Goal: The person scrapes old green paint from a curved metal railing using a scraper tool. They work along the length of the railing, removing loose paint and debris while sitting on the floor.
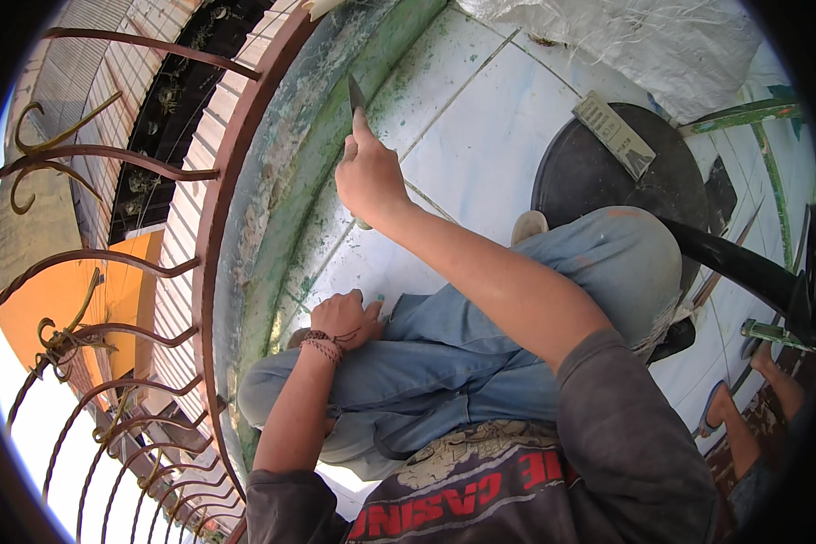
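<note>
My right hand (369, 174) is closed around a scraper (355, 93), its forefinger laid along the handle. The dark metal blade points up against the green, paint-flaked kerb (322, 136) at the edge of the white tiled floor (480, 127). My left hand (344, 317), with a woven cord bracelet on the wrist, rests on the tiles beside my knee, fingers curled and holding nothing. My legs in light blue jeans (480, 344) are folded under me.
A curved rust-brown iron railing (218, 181) with scrollwork runs along the left, with rooftops far below. A black round pan (621, 177) with a flat tool on it lies to the right. A white plastic sheet (644, 36) lies beyond. Another person's sandalled feet (743, 399) show at lower right.
</note>
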`<control>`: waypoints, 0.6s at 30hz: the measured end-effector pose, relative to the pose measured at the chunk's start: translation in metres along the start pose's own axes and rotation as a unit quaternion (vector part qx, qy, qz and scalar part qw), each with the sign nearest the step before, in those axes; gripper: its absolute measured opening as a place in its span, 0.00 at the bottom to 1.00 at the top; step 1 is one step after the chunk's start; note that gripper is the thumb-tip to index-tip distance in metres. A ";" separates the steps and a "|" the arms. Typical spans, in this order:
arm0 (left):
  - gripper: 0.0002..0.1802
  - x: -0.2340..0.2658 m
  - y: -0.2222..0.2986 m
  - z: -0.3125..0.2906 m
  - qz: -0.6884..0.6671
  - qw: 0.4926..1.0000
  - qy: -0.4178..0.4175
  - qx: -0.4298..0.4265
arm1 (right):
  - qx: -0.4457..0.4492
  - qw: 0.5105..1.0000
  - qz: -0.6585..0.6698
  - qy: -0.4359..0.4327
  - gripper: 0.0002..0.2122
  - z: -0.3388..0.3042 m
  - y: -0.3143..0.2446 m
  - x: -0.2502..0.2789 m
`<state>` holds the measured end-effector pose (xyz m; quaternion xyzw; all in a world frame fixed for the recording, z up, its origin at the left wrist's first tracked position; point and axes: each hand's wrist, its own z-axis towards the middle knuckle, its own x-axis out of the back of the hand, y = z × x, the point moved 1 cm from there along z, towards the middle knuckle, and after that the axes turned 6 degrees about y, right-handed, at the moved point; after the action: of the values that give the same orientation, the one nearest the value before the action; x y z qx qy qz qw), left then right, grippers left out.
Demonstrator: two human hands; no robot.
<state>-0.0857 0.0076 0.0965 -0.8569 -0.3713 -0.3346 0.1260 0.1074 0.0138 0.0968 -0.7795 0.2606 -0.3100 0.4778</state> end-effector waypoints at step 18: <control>0.28 -0.002 0.001 -0.005 0.001 1.000 -0.014 0.007 | 0.046 0.997 -0.030 0.053 0.25 0.001 0.013 -0.013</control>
<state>-0.0888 0.0037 0.0992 -0.8607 -0.3748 -0.3200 0.1276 0.0980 0.0177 0.0820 -0.7472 0.2471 -0.3765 0.4888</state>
